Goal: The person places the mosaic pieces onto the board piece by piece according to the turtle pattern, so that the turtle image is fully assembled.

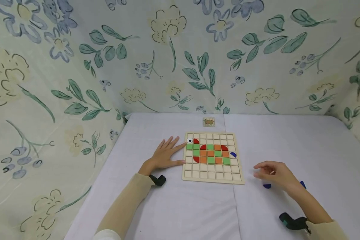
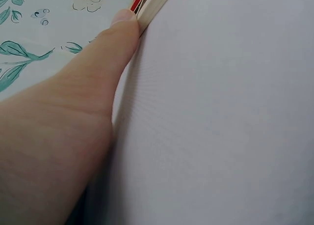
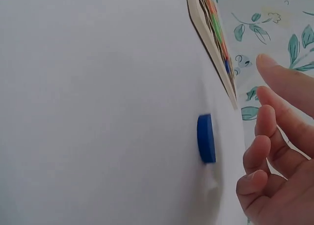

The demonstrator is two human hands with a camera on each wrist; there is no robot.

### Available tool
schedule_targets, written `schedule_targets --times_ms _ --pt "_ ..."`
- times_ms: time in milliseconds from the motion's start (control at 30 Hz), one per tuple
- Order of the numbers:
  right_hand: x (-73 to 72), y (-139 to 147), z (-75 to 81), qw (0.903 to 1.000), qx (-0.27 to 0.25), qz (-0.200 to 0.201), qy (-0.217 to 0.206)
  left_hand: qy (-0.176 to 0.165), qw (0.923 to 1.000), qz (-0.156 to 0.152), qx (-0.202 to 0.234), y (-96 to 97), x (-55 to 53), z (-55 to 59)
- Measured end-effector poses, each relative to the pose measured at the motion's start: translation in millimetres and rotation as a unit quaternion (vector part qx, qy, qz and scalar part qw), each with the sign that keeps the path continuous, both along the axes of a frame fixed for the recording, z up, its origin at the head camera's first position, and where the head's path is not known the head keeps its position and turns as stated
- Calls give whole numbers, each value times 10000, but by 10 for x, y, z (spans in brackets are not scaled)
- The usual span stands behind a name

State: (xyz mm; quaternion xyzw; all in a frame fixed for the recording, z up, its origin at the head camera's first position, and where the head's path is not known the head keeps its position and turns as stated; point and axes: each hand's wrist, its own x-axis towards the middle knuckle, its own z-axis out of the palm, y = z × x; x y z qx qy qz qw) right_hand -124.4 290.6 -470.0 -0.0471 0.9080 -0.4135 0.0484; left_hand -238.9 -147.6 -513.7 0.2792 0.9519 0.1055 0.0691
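Observation:
A wooden grid board (image 1: pixel 213 180) lies on the table, bearing a pattern of green, orange and red tiles, with a white eye tile (image 1: pixel 190 140) near its top left corner. One blue rounded piece (image 1: pixel 233 154) sits in the right-hand column, at a slant. My left hand (image 1: pixel 162 156) is spread flat, its thumb (image 2: pixel 128 26) and a finger touching the board's left edge. Right of the board hovers my right hand (image 1: pixel 277 174), fingers loosely bent, holding nothing. Below it lies a blue half-round piece (image 1: pixel 267 186); another blue piece (image 1: pixel 302 184) is partly hidden behind the wrist.
A small picture card (image 1: pixel 209 122) lies beyond the board. White cloth (image 1: pixel 288 136) covers the table, and a floral curtain (image 1: pixel 180 66) hangs behind it. Black wrist devices (image 1: pixel 292 221) are on both arms.

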Motion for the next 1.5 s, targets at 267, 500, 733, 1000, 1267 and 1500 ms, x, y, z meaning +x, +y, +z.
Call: schedule_targets --times_ms 267,500,733,1000,1267,1500 --pt "219 285 -74 9995 -254 188 46 90 9999 64 -42 2 -1 -46" --pt "267 400 -182 9983 -259 419 310 61 9999 100 -63 9 -7 -47" --pt "289 426 -213 9993 -192 326 -12 0 9999 102 -63 6 1 -56" --pt "304 394 -191 9995 121 292 8 -22 9999 122 -103 3 2 -33" --pt "297 356 -205 9973 587 247 356 -15 9999 91 -53 0 4 -39" --pt "281 320 -210 9945 1003 50 302 107 9999 37 2 -11 -8 -57"
